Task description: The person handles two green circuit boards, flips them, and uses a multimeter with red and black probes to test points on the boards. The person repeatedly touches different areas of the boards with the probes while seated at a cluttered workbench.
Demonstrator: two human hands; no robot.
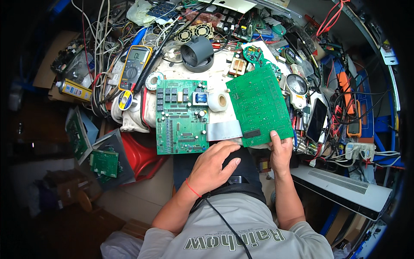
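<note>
My right hand (281,151) pinches the lower right corner of a green circuit board (261,103), thumb on top. This board lies tilted, with solder points and traces on the side that shows and a dark connector strip near its lower edge. A flat grey ribbon cable (224,130) spans from it to a second green circuit board (181,116), which is crowded with relays, chips and a blue transformer. My left hand (215,166) is just below the cable, fingers stretched and thumb apart, with nothing in it. Between the boards rests a roll of white tape (217,102).
A yellow multimeter (134,64), a solder spool (153,80) and a grey cylindrical holder (197,54) stand beyond the boards. Tangled cables and electronic parts crowd the back and right. A phone (317,121) lies at right. Below left are a red stool (140,155) and more boards (104,162).
</note>
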